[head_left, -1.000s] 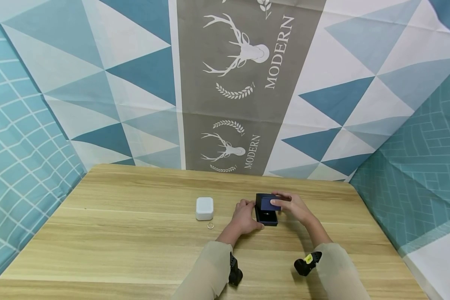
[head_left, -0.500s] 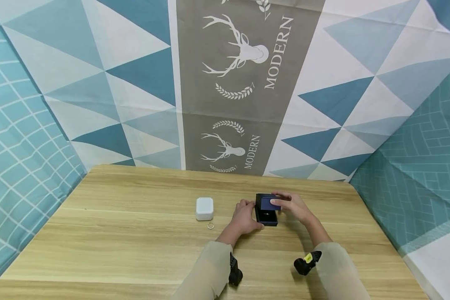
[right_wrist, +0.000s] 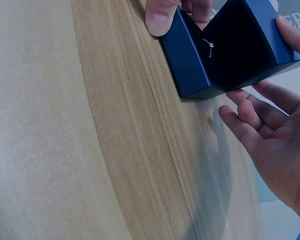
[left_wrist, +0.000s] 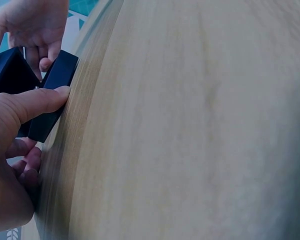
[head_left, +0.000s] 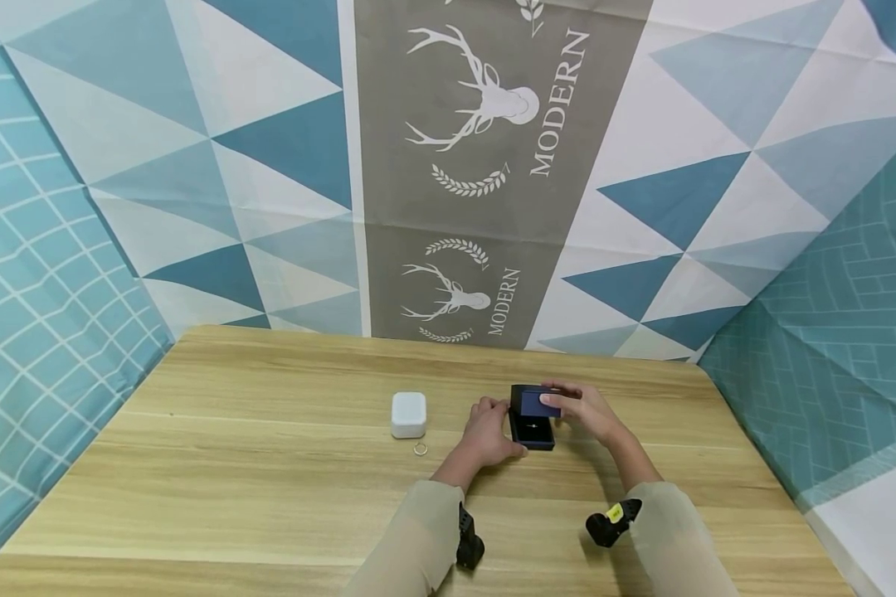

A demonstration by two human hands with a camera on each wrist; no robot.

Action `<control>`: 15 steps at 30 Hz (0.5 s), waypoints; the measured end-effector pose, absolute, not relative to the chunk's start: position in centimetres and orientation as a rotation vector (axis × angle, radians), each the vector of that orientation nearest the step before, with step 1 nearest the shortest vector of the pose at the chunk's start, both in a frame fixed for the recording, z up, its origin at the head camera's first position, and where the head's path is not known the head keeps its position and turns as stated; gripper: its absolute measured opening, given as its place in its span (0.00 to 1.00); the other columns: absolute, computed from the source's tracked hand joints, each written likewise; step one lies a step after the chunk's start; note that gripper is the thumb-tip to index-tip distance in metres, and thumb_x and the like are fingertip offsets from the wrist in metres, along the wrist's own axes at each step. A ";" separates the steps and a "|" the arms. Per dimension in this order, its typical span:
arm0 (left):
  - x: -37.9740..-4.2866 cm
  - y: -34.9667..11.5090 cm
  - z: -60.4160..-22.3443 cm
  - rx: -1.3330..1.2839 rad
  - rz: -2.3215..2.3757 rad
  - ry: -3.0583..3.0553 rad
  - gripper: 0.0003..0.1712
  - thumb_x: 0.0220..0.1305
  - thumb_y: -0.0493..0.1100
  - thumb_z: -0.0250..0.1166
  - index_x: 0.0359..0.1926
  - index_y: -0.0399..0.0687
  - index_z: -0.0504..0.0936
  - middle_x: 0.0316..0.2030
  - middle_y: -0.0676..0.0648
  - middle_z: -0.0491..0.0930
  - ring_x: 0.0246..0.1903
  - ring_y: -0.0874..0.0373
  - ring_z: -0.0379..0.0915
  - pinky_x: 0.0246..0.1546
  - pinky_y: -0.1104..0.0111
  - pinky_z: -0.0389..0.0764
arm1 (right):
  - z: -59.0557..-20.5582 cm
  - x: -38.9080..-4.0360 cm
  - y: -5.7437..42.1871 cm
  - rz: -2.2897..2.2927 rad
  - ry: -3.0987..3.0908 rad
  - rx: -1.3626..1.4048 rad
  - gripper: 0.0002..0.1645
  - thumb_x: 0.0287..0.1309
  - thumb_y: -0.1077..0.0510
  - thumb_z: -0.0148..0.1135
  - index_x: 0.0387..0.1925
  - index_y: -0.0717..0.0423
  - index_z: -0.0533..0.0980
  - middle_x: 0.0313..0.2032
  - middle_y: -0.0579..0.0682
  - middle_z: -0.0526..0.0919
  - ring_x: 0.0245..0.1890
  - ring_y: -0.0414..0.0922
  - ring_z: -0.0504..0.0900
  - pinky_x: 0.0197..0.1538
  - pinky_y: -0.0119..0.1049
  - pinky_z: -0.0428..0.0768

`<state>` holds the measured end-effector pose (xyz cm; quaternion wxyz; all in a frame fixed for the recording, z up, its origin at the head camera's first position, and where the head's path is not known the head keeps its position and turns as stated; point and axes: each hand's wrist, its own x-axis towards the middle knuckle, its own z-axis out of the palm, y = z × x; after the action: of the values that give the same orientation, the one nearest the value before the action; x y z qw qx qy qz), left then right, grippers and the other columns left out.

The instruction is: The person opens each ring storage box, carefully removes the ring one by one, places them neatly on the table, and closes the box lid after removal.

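A dark blue ring box (head_left: 533, 435) sits on the table with its hinged lid (head_left: 539, 404) partly raised. Inside, a ring with small sparkling stones (right_wrist: 210, 46) stands in the black lining. My left hand (head_left: 485, 434) grips the base, thumb on the front edge and fingers at the side and back, as the left wrist view also shows. With thumb in front and fingers behind, my right hand (head_left: 581, 410) pinches the lid. To the left, a second ring (head_left: 421, 449) lies on the table just in front of a white rounded box (head_left: 408, 414).
The wooden table (head_left: 231, 464) reaches back to a patterned cloth wall (head_left: 448, 274). Blue-green cloth hangs along the left and right sides. A small black camera is strapped at each sleeve cuff.
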<state>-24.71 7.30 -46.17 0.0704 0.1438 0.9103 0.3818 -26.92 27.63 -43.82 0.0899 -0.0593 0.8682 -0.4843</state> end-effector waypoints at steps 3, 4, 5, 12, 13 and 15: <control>-24.7 7.3 -46.2 0.436 1.148 2.738 0.47 0.42 0.47 0.76 0.63 0.35 0.67 0.55 0.40 0.66 0.54 0.48 0.60 0.58 0.58 0.68 | -43.8 -26.9 27.7 -1.445 2.582 -0.179 0.32 0.58 0.45 0.57 0.60 0.58 0.70 0.53 0.61 0.77 0.42 0.46 0.78 0.47 0.40 0.77; -24.7 7.3 -46.2 0.437 1.148 2.739 0.47 0.42 0.47 0.76 0.63 0.35 0.67 0.55 0.40 0.66 0.54 0.48 0.60 0.58 0.58 0.68 | -43.9 -26.9 27.7 -1.445 2.584 -0.181 0.32 0.58 0.45 0.57 0.60 0.58 0.70 0.53 0.61 0.78 0.41 0.46 0.78 0.47 0.39 0.77; -24.7 7.3 -46.2 0.437 1.147 2.739 0.47 0.42 0.47 0.76 0.63 0.35 0.67 0.55 0.40 0.66 0.54 0.48 0.60 0.58 0.58 0.68 | -43.9 -26.9 27.7 -1.444 2.587 -0.183 0.32 0.58 0.45 0.57 0.60 0.58 0.70 0.53 0.61 0.78 0.41 0.45 0.78 0.47 0.39 0.77; -24.7 7.3 -46.1 0.440 1.169 2.726 0.46 0.43 0.46 0.76 0.62 0.35 0.67 0.56 0.39 0.66 0.55 0.48 0.60 0.58 0.57 0.68 | -44.2 -27.0 27.6 -1.441 2.604 -0.185 0.32 0.58 0.44 0.58 0.59 0.58 0.71 0.51 0.61 0.78 0.39 0.45 0.77 0.44 0.37 0.76; -24.7 7.3 -46.0 0.440 1.171 2.726 0.46 0.42 0.46 0.76 0.62 0.34 0.67 0.56 0.39 0.66 0.55 0.48 0.60 0.59 0.57 0.68 | -44.2 -27.0 27.6 -1.440 2.605 -0.184 0.32 0.58 0.44 0.58 0.59 0.58 0.71 0.51 0.60 0.79 0.38 0.45 0.77 0.44 0.37 0.76; -24.7 7.3 -46.1 0.440 1.170 2.726 0.46 0.42 0.46 0.76 0.62 0.34 0.67 0.56 0.39 0.66 0.54 0.48 0.60 0.58 0.57 0.68 | -44.2 -27.0 27.6 -1.444 2.605 -0.180 0.32 0.58 0.44 0.58 0.59 0.58 0.71 0.50 0.60 0.79 0.37 0.46 0.77 0.43 0.38 0.75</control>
<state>-24.69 7.25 -46.10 0.0712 0.1462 0.9067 0.3891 -27.05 27.64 -44.16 0.0788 -0.0601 0.8703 -0.4825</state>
